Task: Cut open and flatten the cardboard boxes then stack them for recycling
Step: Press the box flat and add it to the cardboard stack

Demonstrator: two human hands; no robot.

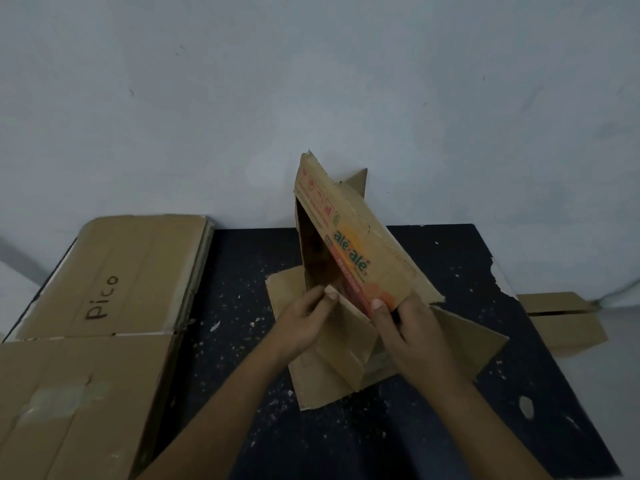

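Observation:
A brown cardboard box printed "alé-alé" (360,244) stands tilted on the dark table (242,271), its open mouth facing me and its flaps splayed out on the tabletop. My left hand (304,320) pinches the near edge of the box's left wall between thumb and fingers. My right hand (401,323) grips the lower end of the printed side panel, thumb on the print. A stack of flattened boxes (114,271), the top one marked "Pico", lies on the table's left side.
A large flattened carton (69,403) covers the near left corner. Another cardboard box (564,323) sits on the floor beyond the table's right edge. A pale wall (311,98) rises right behind the table. The tabletop is chipped at its right edge.

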